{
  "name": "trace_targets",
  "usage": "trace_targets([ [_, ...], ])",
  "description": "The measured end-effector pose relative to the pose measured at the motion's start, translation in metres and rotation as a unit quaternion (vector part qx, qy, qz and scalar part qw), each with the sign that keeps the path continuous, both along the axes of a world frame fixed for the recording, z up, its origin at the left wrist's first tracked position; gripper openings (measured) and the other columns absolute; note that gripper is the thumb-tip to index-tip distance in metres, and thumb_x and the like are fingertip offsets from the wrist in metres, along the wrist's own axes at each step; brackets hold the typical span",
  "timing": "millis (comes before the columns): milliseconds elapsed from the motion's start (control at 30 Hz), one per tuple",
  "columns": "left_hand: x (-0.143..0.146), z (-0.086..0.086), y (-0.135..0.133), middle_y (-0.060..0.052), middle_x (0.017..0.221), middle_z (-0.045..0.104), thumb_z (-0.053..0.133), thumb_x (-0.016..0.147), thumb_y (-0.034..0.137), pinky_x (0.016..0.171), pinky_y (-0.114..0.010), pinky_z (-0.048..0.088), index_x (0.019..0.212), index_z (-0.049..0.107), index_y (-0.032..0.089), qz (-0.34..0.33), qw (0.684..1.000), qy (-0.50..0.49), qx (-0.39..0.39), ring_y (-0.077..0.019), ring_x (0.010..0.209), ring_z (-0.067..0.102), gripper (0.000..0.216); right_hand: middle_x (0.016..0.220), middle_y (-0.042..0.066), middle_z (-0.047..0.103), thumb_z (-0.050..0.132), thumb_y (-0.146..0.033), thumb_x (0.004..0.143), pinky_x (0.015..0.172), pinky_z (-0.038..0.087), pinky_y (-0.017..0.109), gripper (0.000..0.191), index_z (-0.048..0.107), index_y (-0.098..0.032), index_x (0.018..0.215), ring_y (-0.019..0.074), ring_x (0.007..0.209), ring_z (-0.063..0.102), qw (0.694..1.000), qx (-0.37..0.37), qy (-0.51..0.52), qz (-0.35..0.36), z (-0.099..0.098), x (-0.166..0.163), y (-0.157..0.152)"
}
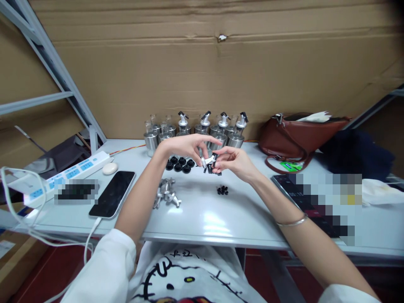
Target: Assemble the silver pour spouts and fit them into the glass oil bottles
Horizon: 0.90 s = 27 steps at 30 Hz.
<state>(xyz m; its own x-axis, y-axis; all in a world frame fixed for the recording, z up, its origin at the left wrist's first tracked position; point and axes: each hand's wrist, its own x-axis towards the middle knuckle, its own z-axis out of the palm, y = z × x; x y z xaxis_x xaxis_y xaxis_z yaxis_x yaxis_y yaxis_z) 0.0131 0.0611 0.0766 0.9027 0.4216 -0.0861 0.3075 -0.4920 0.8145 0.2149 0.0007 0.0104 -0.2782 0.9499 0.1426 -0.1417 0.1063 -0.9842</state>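
Over the middle of the table, my left hand pinches the base of a silver pourer spout between thumb and fingers. My right hand closes on a black flap lever at the spout's tip; whether the two parts are joined I cannot tell. More small black pieces lie just below the fingers, partly hidden. Several black ribbed stoppers sit left of the hands. A pile of silver spouts is nearer me, partly behind my left forearm. Small black caps form a cluster on the right.
Glass and steel oil bottles stand along the back, several topped with pourers. On the left are a power strip, a white round case and a phone. A brown bag and another phone are right.
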Motion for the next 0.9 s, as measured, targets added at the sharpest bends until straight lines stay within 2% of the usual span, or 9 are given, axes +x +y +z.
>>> trace_targets([
  [233, 0.001, 0.001, -0.003, -0.002, 0.083, 0.064, 0.073, 0.066, 0.013, 0.063, -0.026, 0.049, 0.138, 0.035, 0.022, 0.009, 1.000, 0.004, 0.001, -0.0142, 0.070, 0.065, 0.082, 0.058, 0.001, 0.070, 0.086, -0.026, 0.051, 0.050, 0.060, 0.028, 0.039, 0.062, -0.015, 0.081, 0.0192, 0.052, 0.070, 0.999, 0.026, -0.012, -0.023, 0.001, -0.003, -0.002],
  [300, 0.009, 0.004, -0.011, 0.000, 0.075, 0.063, 0.069, 0.072, 0.019, 0.057, -0.024, 0.046, 0.137, 0.037, 0.019, 0.017, 1.000, -0.019, 0.001, -0.0123, 0.060, 0.062, 0.072, 0.057, 0.001, 0.070, 0.085, -0.027, 0.052, 0.051, 0.060, 0.027, 0.036, 0.062, -0.015, 0.077, 0.0184, 0.052, 0.069, 0.999, 0.026, -0.030, -0.013, -0.001, -0.010, -0.006],
  [367, 0.019, 0.008, -0.019, 0.003, 0.063, 0.060, 0.061, 0.080, 0.023, 0.050, -0.022, 0.043, 0.133, 0.040, 0.016, 0.016, 0.999, -0.037, 0.009, -0.0098, 0.047, 0.055, 0.057, 0.057, 0.001, 0.069, 0.085, -0.027, 0.052, 0.051, 0.060, 0.028, 0.033, 0.062, -0.015, 0.072, 0.0179, 0.051, 0.069, 0.997, 0.008, -0.064, 0.030, -0.004, -0.020, -0.010],
  [467, 0.030, 0.009, -0.022, 0.004, 0.056, 0.057, 0.058, 0.079, 0.015, 0.046, -0.021, 0.040, 0.119, 0.050, 0.015, 0.005, 1.000, 0.000, 0.020, -0.0094, 0.040, 0.052, 0.041, 0.061, 0.001, 0.070, 0.085, -0.026, 0.049, 0.052, 0.060, 0.028, 0.034, 0.061, -0.015, 0.070, 0.0174, 0.052, 0.069, 0.996, -0.019, -0.073, 0.047, -0.010, -0.030, -0.008],
  [567, 0.026, 0.001, -0.009, 0.005, 0.056, 0.056, 0.051, 0.078, 0.005, 0.046, -0.020, 0.038, 0.101, 0.053, 0.014, 0.085, 0.995, 0.004, 0.046, -0.0084, 0.041, 0.052, 0.025, 0.059, 0.002, 0.068, 0.082, -0.031, 0.056, 0.054, 0.058, 0.024, 0.030, 0.061, -0.014, 0.069, 0.0147, 0.053, 0.068, 0.996, -0.048, -0.056, -0.041, -0.016, -0.026, 0.006],
  [667, 0.015, -0.008, 0.009, 0.006, 0.060, 0.054, 0.049, 0.082, 0.007, 0.049, -0.020, 0.037, 0.095, 0.049, 0.016, 0.199, 0.975, -0.041, 0.089, -0.0061, 0.042, 0.049, 0.016, 0.058, 0.002, 0.066, 0.079, -0.034, 0.061, 0.054, 0.057, 0.023, 0.030, 0.057, -0.015, 0.067, 0.0127, 0.053, 0.066, 0.987, -0.056, -0.058, -0.136, -0.016, -0.018, 0.013],
  [767, 0.007, -0.010, 0.015, 0.006, 0.063, 0.049, 0.048, 0.087, 0.012, 0.052, -0.022, 0.039, 0.094, 0.044, 0.017, 0.265, 0.954, -0.086, 0.108, -0.0062, 0.045, 0.048, 0.009, 0.063, 0.001, 0.064, 0.072, -0.041, 0.070, 0.052, 0.055, 0.024, 0.030, 0.058, -0.016, 0.076, 0.0118, 0.054, 0.063, 0.980, 0.031, -0.093, -0.175, -0.008, -0.020, 0.000],
  [833, 0.006, -0.007, 0.011, 0.004, 0.067, 0.048, 0.044, 0.091, 0.014, 0.053, -0.023, 0.039, 0.094, 0.041, 0.017, 0.273, 0.950, -0.116, 0.101, -0.0064, 0.046, 0.047, 0.006, 0.073, 0.002, 0.064, 0.064, -0.044, 0.077, 0.052, 0.055, 0.024, 0.030, 0.058, -0.019, 0.093, 0.0133, 0.063, 0.063, 0.967, 0.134, -0.113, -0.185, 0.001, -0.027, -0.011],
  [900, 0.011, -0.005, 0.004, 0.002, 0.075, 0.047, 0.039, 0.093, 0.016, 0.053, -0.023, 0.040, 0.095, 0.039, 0.018, 0.264, 0.949, -0.148, 0.093, -0.0061, 0.048, 0.047, 0.003, 0.086, 0.004, 0.064, 0.061, -0.042, 0.080, 0.054, 0.055, 0.024, 0.033, 0.054, -0.021, 0.104, 0.0156, 0.076, 0.064, 0.946, 0.206, -0.125, -0.218, 0.007, -0.032, -0.017],
])
